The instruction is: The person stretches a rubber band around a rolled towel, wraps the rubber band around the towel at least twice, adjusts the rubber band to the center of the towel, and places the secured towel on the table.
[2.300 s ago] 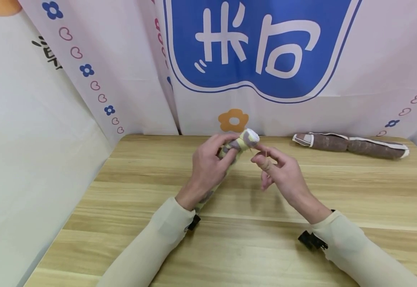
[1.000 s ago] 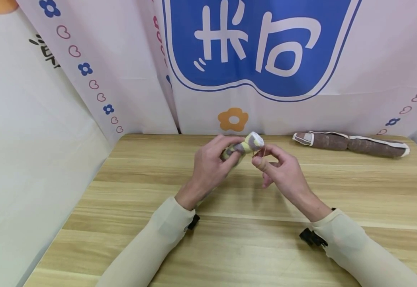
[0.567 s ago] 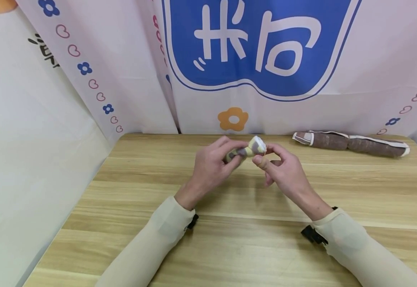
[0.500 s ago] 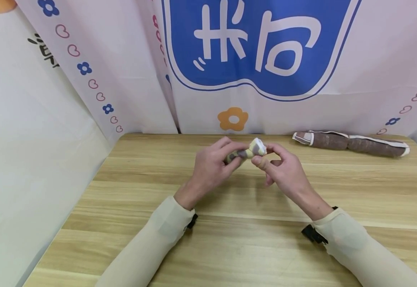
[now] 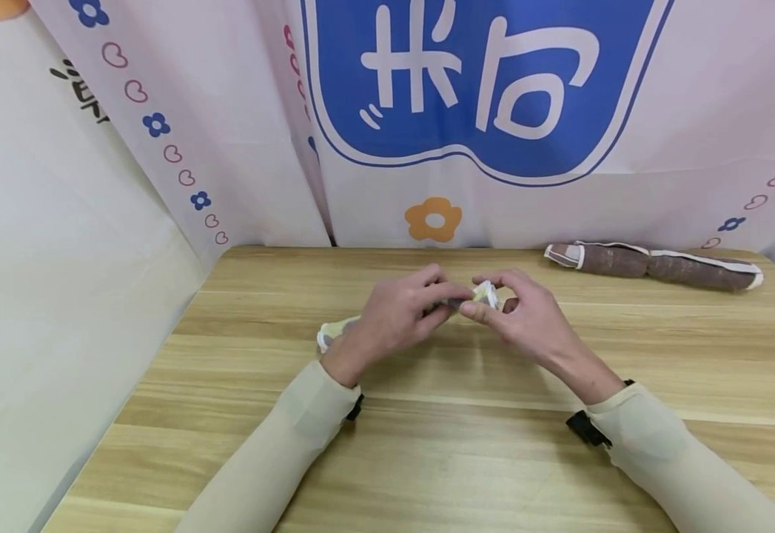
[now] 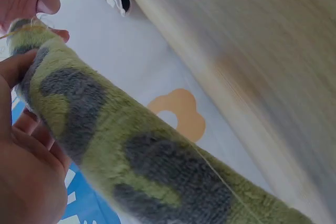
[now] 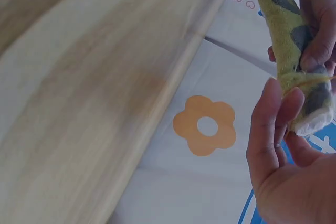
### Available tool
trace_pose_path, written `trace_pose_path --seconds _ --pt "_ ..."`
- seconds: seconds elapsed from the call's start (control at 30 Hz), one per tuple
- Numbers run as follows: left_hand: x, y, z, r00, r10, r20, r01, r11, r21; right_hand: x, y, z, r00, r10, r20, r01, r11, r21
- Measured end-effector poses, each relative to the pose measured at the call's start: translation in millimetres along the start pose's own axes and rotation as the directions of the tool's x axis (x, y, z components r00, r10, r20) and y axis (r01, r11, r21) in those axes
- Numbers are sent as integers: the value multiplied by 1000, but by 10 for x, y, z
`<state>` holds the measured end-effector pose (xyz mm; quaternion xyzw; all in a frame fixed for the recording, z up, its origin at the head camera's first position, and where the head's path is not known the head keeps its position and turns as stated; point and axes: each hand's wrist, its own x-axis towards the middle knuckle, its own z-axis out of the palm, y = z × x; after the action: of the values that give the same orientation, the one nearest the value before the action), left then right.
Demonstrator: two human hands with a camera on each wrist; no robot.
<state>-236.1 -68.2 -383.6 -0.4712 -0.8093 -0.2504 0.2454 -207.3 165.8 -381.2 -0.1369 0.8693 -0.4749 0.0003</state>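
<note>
"Where's the towel [image 6: 142,135]?"

"Ahead of me at twelve o'clock, over the far half of the surface [image 5: 467,444]. It's rolled up, one end pointing between eight and nine, the white-edged end between two and three."

"And your fingers?"

"My left fingers [image 5: 445,292] are clamped on the roll just short of the white-edged end. My right fingers [image 7: 262,124] curl round that end, by a thin yellow band [image 7: 315,81]; whether they pinch the band too, I can't tell."

"Awkward to hold?"

"I doubt it. It looks plush, so I'd expect it light, soft, grippy and unbreakable. Too loose a hold might let the layers spread; too hard would just squash them. I'd grip the whole roll right behind the band. The band itself is probably springy, so I'd handle that gently."
</note>
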Motion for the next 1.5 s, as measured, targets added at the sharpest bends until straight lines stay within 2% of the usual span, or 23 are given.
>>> trace_pose_path --seconds 0.13,0.43,0.63,0.9,1.17,1.5 --pt "2 -2 -10 999 8 33 -8 1000 -22 15 28 10 999 -36 17 38 996 -82" --pt "18 4 -14 1000 7 -1 -7 999 -42 29 49 8 998 -54 45 60 987 -147" --pt "20 4 -14 1000 18 8 -17 999 -45 48 64 1 996 -60 72 72 981 -178" --pt "11 -3 11 999 30 -9 -31 998 -61 57 82 21 995 -47 87 63 980 -187" --pt "5 6 22 1000 14 -9 -15 997 -69 52 84 20 996 -37 80 52 979 -198" --pt "3 17 62 999 23 -42 -26 995 -94 47 74 13 997 -35 70 48 979 -196"
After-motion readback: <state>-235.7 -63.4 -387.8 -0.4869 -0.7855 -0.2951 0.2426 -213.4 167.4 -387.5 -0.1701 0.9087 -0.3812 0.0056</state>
